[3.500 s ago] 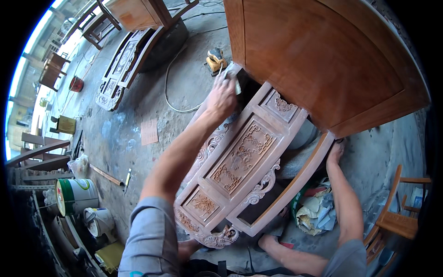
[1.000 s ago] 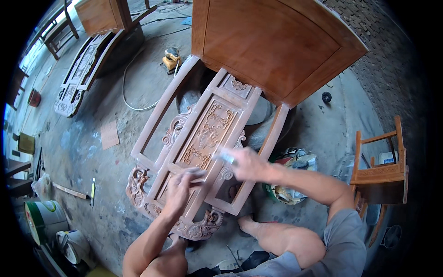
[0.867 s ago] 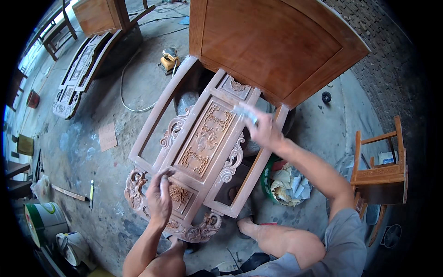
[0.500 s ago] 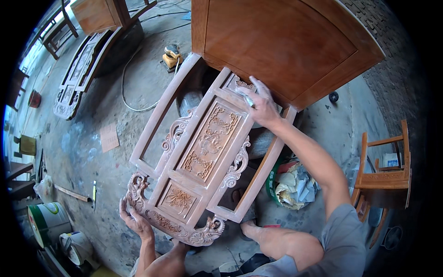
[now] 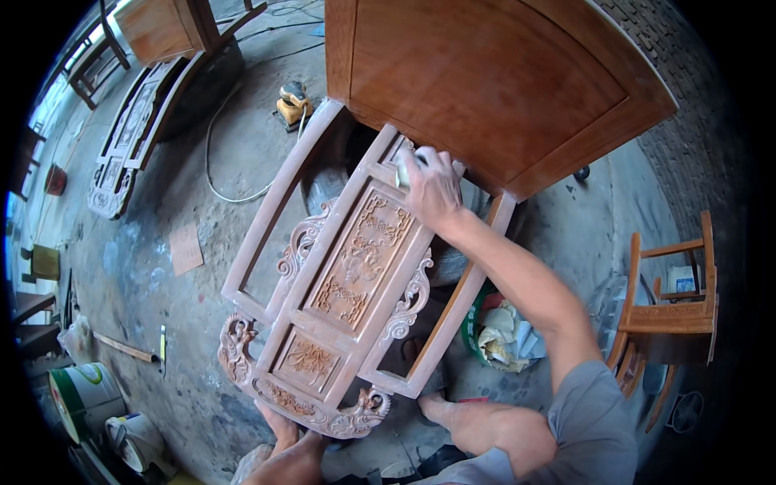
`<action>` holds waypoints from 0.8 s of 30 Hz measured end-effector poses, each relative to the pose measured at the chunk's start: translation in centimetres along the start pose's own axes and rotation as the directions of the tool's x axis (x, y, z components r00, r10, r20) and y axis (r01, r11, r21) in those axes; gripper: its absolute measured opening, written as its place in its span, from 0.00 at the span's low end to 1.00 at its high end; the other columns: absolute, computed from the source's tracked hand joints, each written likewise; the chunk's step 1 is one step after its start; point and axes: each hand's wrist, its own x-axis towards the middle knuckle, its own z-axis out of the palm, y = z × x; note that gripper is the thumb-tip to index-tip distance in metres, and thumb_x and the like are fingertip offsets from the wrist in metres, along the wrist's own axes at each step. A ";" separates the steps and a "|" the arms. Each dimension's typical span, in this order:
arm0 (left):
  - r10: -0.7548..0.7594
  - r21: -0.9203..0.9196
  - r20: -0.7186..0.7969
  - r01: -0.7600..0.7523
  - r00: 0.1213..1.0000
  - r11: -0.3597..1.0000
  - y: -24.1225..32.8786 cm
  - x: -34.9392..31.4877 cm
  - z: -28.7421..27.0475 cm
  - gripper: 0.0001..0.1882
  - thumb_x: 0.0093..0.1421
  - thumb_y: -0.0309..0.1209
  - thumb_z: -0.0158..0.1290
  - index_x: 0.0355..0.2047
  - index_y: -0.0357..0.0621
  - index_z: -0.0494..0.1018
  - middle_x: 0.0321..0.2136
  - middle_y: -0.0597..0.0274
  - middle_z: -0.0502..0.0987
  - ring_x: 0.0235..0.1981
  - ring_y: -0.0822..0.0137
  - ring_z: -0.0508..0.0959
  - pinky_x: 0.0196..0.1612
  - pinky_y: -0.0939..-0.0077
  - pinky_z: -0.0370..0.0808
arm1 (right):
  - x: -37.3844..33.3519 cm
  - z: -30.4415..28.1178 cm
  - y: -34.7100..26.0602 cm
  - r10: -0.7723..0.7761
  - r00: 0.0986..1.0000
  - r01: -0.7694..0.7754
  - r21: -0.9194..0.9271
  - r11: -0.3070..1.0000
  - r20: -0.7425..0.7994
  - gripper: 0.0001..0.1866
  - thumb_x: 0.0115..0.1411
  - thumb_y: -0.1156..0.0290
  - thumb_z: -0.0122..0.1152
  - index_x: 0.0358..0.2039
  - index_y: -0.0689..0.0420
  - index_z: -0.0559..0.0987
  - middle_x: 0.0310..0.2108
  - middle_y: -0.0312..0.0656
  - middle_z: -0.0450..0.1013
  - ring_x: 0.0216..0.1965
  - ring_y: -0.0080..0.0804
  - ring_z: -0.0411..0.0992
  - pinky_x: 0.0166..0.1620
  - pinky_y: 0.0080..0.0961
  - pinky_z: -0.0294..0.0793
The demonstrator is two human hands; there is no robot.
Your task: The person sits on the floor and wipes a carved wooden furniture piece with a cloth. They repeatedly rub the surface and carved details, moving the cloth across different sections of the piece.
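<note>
The right hand (image 5: 436,187) is at the far end of the pale carved chair frame (image 5: 323,323), its fingers curled and closed around a small pale pad (image 5: 402,174). The pad sits at the left side of the hand, pinched at the fingertips, just beside the small far panel (image 5: 394,150); the hand hides most of that panel, and whether the pad presses on the wood cannot be told. The large carved panel (image 5: 360,257) lies on the near side of the fingers, uncovered, and the square flower panel (image 5: 308,360) is nearer again, well apart from them. Just beyond the fingers stands a broad brown board (image 5: 485,81). At the near left, a bare limb (image 5: 277,422) shows beside the carved end; whether it belongs to the left hand, and how those fingers are set, I cannot tell. Right of the frame is a green bin (image 5: 469,323) with crumpled sheets (image 5: 511,335) in it
</note>
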 end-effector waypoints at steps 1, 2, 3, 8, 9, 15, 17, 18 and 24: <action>-0.002 0.006 0.015 0.002 1.000 1.000 0.2 -0.3 -0.2 0.30 0.65 0.42 0.58 0.60 0.33 0.69 0.52 0.45 0.74 0.57 0.47 0.72 0.64 0.54 0.66 | 0.5 -0.1 -0.5 0.032 0.999 -0.032 -0.019 0.999 -0.005 0.38 0.57 0.41 0.71 0.56 0.60 0.80 0.45 0.58 0.77 0.46 0.59 0.73 0.54 0.52 0.71; -0.004 0.016 0.032 0.004 0.999 1.000 0.5 -0.4 -0.5 0.30 0.64 0.41 0.58 0.61 0.33 0.69 0.53 0.45 0.73 0.57 0.47 0.72 0.64 0.54 0.66 | 1.4 -0.2 -0.4 0.091 0.995 -0.091 0.001 0.996 0.039 0.40 0.57 0.38 0.70 0.54 0.63 0.80 0.42 0.58 0.77 0.45 0.60 0.74 0.53 0.52 0.70; -0.005 0.021 0.049 0.004 0.999 1.000 0.9 -0.7 -0.9 0.31 0.64 0.41 0.58 0.61 0.33 0.69 0.53 0.45 0.73 0.57 0.46 0.72 0.64 0.54 0.66 | 0.9 0.4 -0.2 0.067 0.998 -0.068 0.020 0.997 0.020 0.39 0.58 0.38 0.70 0.53 0.63 0.80 0.42 0.59 0.77 0.45 0.60 0.74 0.53 0.53 0.71; -0.031 0.050 0.078 0.027 0.996 0.998 2.6 -1.3 -4.3 0.31 0.62 0.38 0.57 0.62 0.33 0.68 0.55 0.43 0.71 0.59 0.45 0.70 0.65 0.55 0.66 | 1.3 0.8 -1.0 0.042 0.999 -0.042 0.026 0.999 -0.006 0.28 0.63 0.50 0.66 0.50 0.64 0.80 0.44 0.60 0.77 0.48 0.62 0.74 0.53 0.54 0.70; -0.027 0.050 0.098 0.022 0.995 0.999 3.3 -1.2 -4.6 0.31 0.62 0.38 0.57 0.62 0.33 0.68 0.55 0.43 0.71 0.59 0.45 0.70 0.65 0.55 0.66 | 1.7 0.4 -0.8 0.074 0.997 -0.075 0.035 0.997 0.034 0.25 0.63 0.55 0.66 0.50 0.64 0.80 0.45 0.60 0.77 0.49 0.62 0.74 0.53 0.54 0.70; 0.016 0.034 0.193 -0.023 0.981 0.999 7.6 -2.1 -7.5 0.32 0.60 0.35 0.55 0.63 0.33 0.67 0.58 0.41 0.69 0.61 0.43 0.69 0.66 0.55 0.66 | -2.1 1.0 0.4 -0.066 0.994 0.071 0.053 0.996 -0.086 0.22 0.54 0.71 0.65 0.52 0.54 0.83 0.38 0.53 0.78 0.46 0.53 0.74 0.53 0.49 0.69; 0.057 0.016 0.270 -0.064 0.961 0.998 10.8 -2.1 -8.1 0.33 0.59 0.34 0.55 0.64 0.34 0.67 0.58 0.40 0.69 0.62 0.42 0.68 0.66 0.55 0.66 | -2.3 -0.3 0.7 -0.082 0.993 0.083 0.011 0.997 -0.090 0.23 0.53 0.72 0.65 0.52 0.55 0.83 0.37 0.52 0.78 0.45 0.51 0.75 0.51 0.46 0.68; 0.077 0.010 0.314 -0.084 0.946 0.996 12.8 -2.1 -8.6 0.33 0.59 0.34 0.55 0.64 0.34 0.67 0.59 0.40 0.68 0.62 0.42 0.68 0.66 0.55 0.65 | -2.8 0.0 2.0 -0.129 0.987 0.131 0.015 0.991 -0.100 0.22 0.54 0.71 0.65 0.52 0.55 0.83 0.36 0.51 0.78 0.43 0.50 0.75 0.48 0.45 0.68; 0.219 -0.055 0.589 -0.231 0.778 0.971 25.3 -0.9 -12.5 0.34 0.57 0.31 0.54 0.65 0.34 0.66 0.61 0.38 0.67 0.64 0.40 0.67 0.67 0.55 0.65 | -4.2 -2.4 4.2 -0.077 0.994 0.078 0.015 0.997 -0.080 0.21 0.53 0.70 0.65 0.49 0.57 0.82 0.35 0.50 0.80 0.45 0.50 0.75 0.48 0.45 0.68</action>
